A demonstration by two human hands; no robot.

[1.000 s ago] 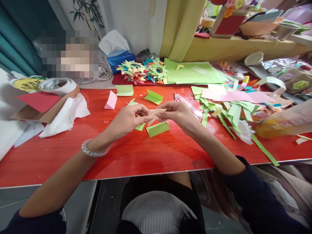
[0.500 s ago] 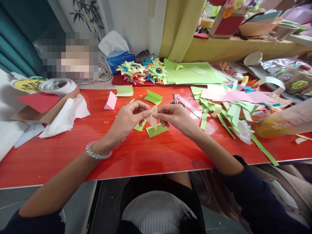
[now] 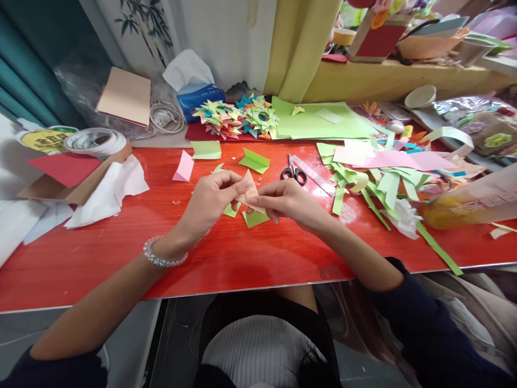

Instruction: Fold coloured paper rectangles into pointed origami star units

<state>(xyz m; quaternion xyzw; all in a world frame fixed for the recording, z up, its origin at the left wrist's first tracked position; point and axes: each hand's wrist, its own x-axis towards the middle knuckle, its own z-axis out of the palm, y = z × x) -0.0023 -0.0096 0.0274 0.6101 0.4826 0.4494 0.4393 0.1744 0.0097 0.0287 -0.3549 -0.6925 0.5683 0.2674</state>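
Note:
A small piece of folded peach paper (image 3: 249, 186) is pinched between both hands above the red table (image 3: 226, 261). My left hand (image 3: 210, 202) grips its left side with thumb and forefinger. On the lower right, my right hand (image 3: 286, 199) holds it in a closed pinch, partly covering it. Green folded paper (image 3: 255, 218) lies beneath the hands, partly hidden. Beyond them are another folded green piece (image 3: 254, 161), a pale green piece (image 3: 206, 150) and a folded pink piece (image 3: 183, 166).
Black-handled scissors (image 3: 294, 173) and a clear ruler (image 3: 313, 175) lie right of the hands. Paper strips (image 3: 388, 186) pile farther right, near a plastic bottle (image 3: 472, 202). Folded-paper rings (image 3: 220, 119) and green sheets (image 3: 319, 126) sit behind. A tape roll (image 3: 96, 143) stands left.
The peach paper has tilted, its point now leaning up and left. My right hand has moved slightly down and left, uncovering the scissors' handles and covering more green paper.

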